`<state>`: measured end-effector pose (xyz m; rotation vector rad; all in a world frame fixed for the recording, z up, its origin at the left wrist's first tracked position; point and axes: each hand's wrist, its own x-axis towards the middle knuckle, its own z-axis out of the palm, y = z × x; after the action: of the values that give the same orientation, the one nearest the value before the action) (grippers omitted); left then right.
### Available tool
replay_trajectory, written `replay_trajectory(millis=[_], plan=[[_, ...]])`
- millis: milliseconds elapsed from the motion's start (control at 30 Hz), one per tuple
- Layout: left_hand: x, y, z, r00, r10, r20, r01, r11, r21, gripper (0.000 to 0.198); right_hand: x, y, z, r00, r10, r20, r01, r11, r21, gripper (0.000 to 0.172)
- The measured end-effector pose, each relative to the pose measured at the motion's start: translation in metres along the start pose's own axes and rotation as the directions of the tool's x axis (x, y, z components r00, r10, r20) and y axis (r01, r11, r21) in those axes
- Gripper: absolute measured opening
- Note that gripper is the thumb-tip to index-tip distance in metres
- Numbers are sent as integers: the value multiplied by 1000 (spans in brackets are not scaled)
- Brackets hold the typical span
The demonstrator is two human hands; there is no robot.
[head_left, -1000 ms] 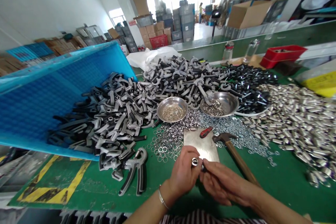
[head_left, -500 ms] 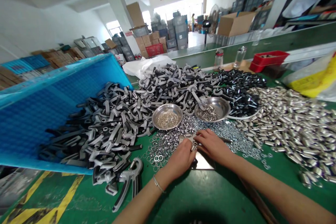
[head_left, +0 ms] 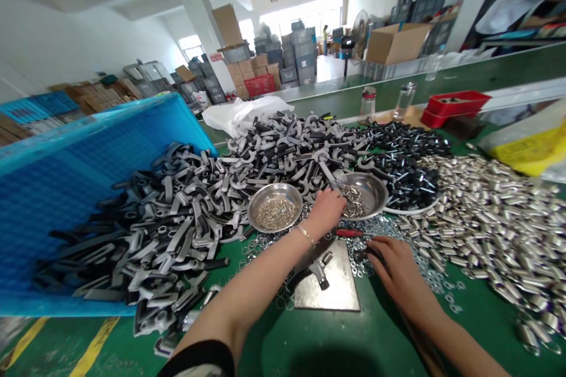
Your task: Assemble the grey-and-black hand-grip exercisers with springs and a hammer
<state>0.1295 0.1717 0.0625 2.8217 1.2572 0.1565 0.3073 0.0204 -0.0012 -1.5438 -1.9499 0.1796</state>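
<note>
My left hand (head_left: 328, 207) reaches over the left rim of the right steel bowl (head_left: 377, 193), which holds small metal pins (head_left: 352, 202). Its fingers are bent together, and whatever they pinch is hidden. My right hand (head_left: 400, 268) curls round a dark-ended tool (head_left: 361, 254) that looks like a hammer, its long handle running back under my forearm. Between the hands a flat metal plate (head_left: 342, 291) lies on the green table. On it rests a grey plastic handle part (head_left: 316, 271) with a small metal cylinder (head_left: 327, 257) beside or on it.
A red-handled tool (head_left: 349, 232) lies behind the plate. The left steel bowl (head_left: 295, 191) holds tiny metal parts. Grey-black handles (head_left: 194, 206) spill from a blue crate (head_left: 88, 159). Loose rings, black-headed bolts (head_left: 411, 179) and metal sleeves (head_left: 486, 218) spread to the right.
Both hands were together over the plate. My left hand has moved up to the right bowl, and my right hand has shifted right, uncovering the plate and handle part.
</note>
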Motion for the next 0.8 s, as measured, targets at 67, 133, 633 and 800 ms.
replay_trajectory(millis=[67, 133, 633, 800], plan=[[29, -3, 3, 997, -3, 76, 1, 1000, 23, 15, -34, 6, -9, 997, 50, 51, -51, 998, 22, 26], [43, -4, 9, 994, 8, 112, -11, 1000, 22, 15, -74, 11, -14, 990, 113, 84, -114, 993, 6, 30], [52, 25, 15, 997, 47, 68, -44, 998, -42, 20, -74, -6, -38, 865, 386, 321, -479, 825, 300, 57], [42, 17, 26, 996, -88, 9, 89, 984, -153, 18, -127, 0, -68, 879, 375, 294, -447, 862, 238, 60]])
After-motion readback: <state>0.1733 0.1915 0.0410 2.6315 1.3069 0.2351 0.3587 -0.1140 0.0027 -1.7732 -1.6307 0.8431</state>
